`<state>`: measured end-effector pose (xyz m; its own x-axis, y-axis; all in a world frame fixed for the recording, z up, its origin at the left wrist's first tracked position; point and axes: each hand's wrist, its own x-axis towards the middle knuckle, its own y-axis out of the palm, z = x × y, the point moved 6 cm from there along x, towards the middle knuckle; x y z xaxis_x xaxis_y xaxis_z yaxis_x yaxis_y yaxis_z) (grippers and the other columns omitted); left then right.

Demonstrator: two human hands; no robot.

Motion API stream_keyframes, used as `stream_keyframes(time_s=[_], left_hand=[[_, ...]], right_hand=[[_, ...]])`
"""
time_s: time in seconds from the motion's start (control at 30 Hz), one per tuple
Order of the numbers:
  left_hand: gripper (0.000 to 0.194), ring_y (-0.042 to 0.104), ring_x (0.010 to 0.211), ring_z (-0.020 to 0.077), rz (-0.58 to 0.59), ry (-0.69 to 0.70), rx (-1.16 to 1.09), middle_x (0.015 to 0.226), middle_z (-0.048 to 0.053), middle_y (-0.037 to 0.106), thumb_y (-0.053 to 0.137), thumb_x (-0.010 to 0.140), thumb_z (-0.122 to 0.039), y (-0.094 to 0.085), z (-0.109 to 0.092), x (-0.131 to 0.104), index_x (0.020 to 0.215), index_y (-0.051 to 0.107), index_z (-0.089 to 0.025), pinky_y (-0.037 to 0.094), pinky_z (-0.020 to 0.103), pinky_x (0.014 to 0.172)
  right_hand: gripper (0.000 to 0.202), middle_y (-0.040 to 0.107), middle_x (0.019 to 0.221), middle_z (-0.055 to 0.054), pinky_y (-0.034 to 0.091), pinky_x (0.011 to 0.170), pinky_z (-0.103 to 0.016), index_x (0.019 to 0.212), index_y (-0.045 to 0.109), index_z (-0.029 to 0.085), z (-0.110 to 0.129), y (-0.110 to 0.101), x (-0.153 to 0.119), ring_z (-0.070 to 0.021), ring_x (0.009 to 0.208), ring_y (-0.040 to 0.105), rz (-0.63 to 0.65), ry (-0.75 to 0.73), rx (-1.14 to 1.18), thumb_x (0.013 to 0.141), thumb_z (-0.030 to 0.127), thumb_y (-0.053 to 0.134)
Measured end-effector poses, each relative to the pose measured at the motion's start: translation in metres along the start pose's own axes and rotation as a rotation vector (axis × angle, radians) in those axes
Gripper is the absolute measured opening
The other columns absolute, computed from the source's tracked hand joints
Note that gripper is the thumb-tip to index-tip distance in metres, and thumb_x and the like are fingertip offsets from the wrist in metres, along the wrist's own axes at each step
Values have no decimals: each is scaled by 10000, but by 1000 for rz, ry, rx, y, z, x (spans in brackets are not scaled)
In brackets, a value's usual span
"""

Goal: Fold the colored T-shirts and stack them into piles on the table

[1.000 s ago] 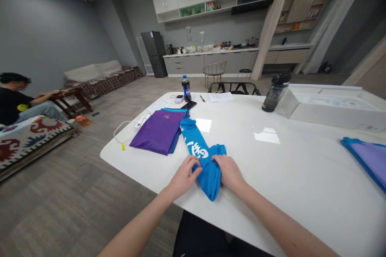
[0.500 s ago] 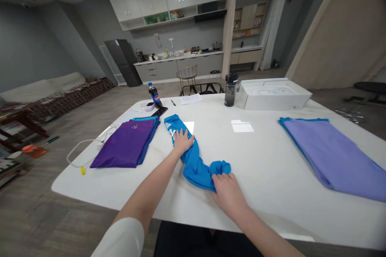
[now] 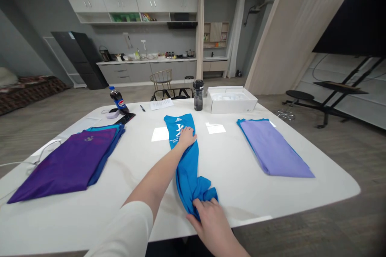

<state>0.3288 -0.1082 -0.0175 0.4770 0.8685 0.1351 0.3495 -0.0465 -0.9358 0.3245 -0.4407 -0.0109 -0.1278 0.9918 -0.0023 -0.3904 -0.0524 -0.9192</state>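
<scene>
A blue garment with white print (image 3: 188, 164) lies lengthwise on the white table (image 3: 138, 172), narrow and bunched at its near end. My left hand (image 3: 187, 137) rests on its upper part beside the print, fingers curled at the cloth's right edge. Around the near end, close to the table's front edge, the fingers of my right hand (image 3: 209, 217) are closed on the cloth. A folded purple garment (image 3: 69, 160) lies over blue ones at the left. On the right is a folded lavender garment (image 3: 274, 148) with blue cloth under it.
Behind the cloth stand a dark bottle (image 3: 198, 95) and an open white box (image 3: 231, 100). A cola bottle (image 3: 119, 101), a phone (image 3: 125, 119), a pen (image 3: 142, 108) and a paper sheet (image 3: 162, 104) are at the back left. A cable (image 3: 42, 154) runs along the left edge.
The view has turned right. The blue garment now lies straighter, its bunched end drawn nearer by my right hand. More of the white print shows beside my left hand.
</scene>
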Motion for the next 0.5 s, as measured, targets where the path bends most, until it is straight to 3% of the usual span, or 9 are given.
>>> stream_keyframes(time_s=[0.13, 0.27, 0.33, 0.4, 0.5], left_hand=[[340, 604, 1197, 297, -24, -30, -3, 1208, 183, 666, 363, 1005, -205, -4, -16, -3, 1119, 680, -155, 358, 511, 1126], [308, 536, 1283, 330, -67, -44, -11, 1325, 165, 606, 530, 968, -322, -9, -19, -14, 1229, 614, -182, 290, 570, 1169], [366, 460, 1356, 381, -86, -90, -133, 1386, 189, 553, 644, 897, -314, -8, -15, -21, 1231, 602, -170, 255, 617, 1174], [257, 452, 1360, 402, -94, -163, -321, 1356, 210, 556, 639, 881, -224, -7, -8, -27, 1127, 633, -151, 282, 626, 1152], [113, 533, 1281, 355, -131, -219, -529, 1246, 184, 614, 564, 913, -157, -13, 5, -29, 992, 645, -158, 349, 570, 1128]], right_hand=[[159, 745, 871, -45, 380, 723, -345, 1003, 627, 227, -3, -2, -2, -273, 806, 688, 50, 36, 27, 1003, 370, 556], [154, 751, 942, -27, 379, 682, -308, 997, 660, 244, 13, -3, 1, -248, 833, 702, 108, -71, 112, 963, 386, 613], [201, 753, 968, -19, 389, 685, -293, 1028, 683, 251, 29, -4, 5, -234, 840, 703, 148, -151, 158, 935, 427, 651], [255, 754, 968, -16, 399, 692, -280, 1066, 706, 257, 42, -8, 10, -222, 841, 701, 183, -208, 195, 924, 464, 664], [263, 755, 980, -1, 416, 716, -259, 1111, 728, 290, 49, -21, 26, -188, 835, 688, 163, -224, 280, 967, 476, 609]])
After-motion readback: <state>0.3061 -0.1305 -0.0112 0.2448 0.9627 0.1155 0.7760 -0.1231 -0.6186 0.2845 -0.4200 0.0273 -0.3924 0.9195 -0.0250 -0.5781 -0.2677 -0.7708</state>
